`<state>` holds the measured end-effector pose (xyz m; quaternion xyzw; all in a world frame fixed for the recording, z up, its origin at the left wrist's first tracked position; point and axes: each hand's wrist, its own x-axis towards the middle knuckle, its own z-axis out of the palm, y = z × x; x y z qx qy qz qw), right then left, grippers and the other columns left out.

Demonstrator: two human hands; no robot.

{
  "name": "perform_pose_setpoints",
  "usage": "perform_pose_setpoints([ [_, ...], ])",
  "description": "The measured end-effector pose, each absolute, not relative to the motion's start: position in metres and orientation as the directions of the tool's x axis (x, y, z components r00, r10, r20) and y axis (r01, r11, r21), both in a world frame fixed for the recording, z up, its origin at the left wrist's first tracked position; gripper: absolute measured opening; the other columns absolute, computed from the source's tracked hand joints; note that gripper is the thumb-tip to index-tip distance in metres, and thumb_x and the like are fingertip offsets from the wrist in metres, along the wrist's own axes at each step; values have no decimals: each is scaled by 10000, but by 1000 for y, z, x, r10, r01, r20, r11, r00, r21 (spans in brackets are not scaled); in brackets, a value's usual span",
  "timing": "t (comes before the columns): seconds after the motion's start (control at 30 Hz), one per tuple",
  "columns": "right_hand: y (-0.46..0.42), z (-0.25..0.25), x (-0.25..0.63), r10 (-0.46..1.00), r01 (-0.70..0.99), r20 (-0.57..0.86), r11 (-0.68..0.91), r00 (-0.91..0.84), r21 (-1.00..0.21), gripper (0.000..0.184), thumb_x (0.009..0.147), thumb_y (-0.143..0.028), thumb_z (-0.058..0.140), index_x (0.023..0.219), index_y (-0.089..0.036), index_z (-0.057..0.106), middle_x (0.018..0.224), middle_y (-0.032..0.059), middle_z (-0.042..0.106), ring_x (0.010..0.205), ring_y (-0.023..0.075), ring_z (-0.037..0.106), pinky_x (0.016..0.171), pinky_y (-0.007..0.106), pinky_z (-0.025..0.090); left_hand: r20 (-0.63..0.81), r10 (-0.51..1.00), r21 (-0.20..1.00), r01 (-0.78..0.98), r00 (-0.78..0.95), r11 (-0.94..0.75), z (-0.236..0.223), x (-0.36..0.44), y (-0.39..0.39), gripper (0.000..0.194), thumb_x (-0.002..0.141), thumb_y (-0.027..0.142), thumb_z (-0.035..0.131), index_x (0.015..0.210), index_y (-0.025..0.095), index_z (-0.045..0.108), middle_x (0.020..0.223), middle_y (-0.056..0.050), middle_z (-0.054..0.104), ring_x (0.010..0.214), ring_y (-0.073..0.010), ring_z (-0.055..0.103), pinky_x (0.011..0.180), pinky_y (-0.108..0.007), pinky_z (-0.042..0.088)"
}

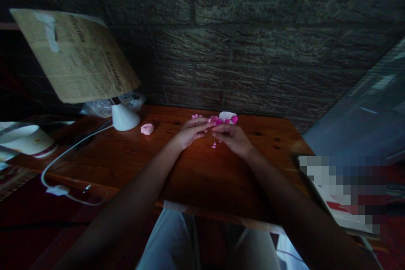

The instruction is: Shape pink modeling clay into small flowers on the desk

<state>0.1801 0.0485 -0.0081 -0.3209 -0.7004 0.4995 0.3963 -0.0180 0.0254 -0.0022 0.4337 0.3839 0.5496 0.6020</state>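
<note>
Both hands meet over the wooden tabletop, close to the wall. My left hand [192,132] has its fingers bent forward, with a small pink piece at its fingertips. Opposite it, my right hand [232,138] is closed in a pinch; what lies between its fingers is too small to make out. Just beyond the fingertips lie pink, petal-like pieces [214,120], a brighter magenta piece [234,119] and a white rounded thing [226,115]. Small pink bits [214,145] are scattered below the hands. A pale pink crumpled lump [147,128] sits apart, to the left.
A lamp with a newsprint shade [79,57] and white base [125,118] stands left on the table [202,181]. Its white cord [71,145] hangs over the front edge. A paper cup [27,139] is far left. Behind rises a dark brick wall [253,46].
</note>
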Motion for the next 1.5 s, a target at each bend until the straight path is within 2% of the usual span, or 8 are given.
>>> perform_pose_setpoints([
  [0.1,50,-13,181,848,87,228,304,-479,-949,173,774,-328,813,905,-217,799,856,24,792,682,141,665,703,314,582,0,995,946,-324,103,33,-1,-17,25,221,731,210,909,931,190,816,945,-29,744,762,-75,630,705,-193,499],
  [0.37,46,-9,179,837,86,224,306,-499,-948,118,790,-274,771,881,-210,812,914,39,805,799,175,711,871,381,575,18,994,939,-342,107,19,0,-17,24,290,684,241,945,936,183,814,954,-30,746,752,-71,636,675,-182,495],
  [0.53,46,-8,180,848,102,242,325,-471,-940,119,796,-260,768,900,-228,816,933,33,809,830,178,722,884,385,579,20,992,941,-339,121,22,-1,-18,25,280,699,239,934,948,185,817,924,-33,748,736,-69,624,651,-172,483],
  [0.87,45,-8,179,847,64,241,306,-474,-950,145,755,-312,816,885,-245,814,925,19,819,762,156,708,813,353,595,35,991,942,-334,130,11,-1,-18,25,229,736,212,905,943,183,813,942,-28,740,760,-69,637,663,-176,483],
  [1.1,46,-3,181,854,43,190,240,-484,-970,225,691,-372,854,837,-210,799,774,15,787,665,149,680,702,319,580,0,994,948,-317,106,34,-3,-18,26,267,707,232,930,943,185,814,905,-26,737,736,-69,635,641,-166,482],
  [1.33,49,-5,181,860,55,241,296,-450,-954,177,720,-329,819,855,-215,812,916,41,815,798,176,728,822,356,595,11,994,947,-321,107,24,-3,-18,25,255,720,226,924,945,184,811,905,-23,735,739,-64,636,660,-172,488],
  [1.5,48,-7,181,841,108,263,352,-473,-930,146,749,-319,802,874,-247,825,953,21,824,865,199,740,887,389,587,-8,994,945,-323,110,43,-2,-18,26,240,729,208,916,944,185,811,910,-24,742,746,-69,638,688,-185,497],
])
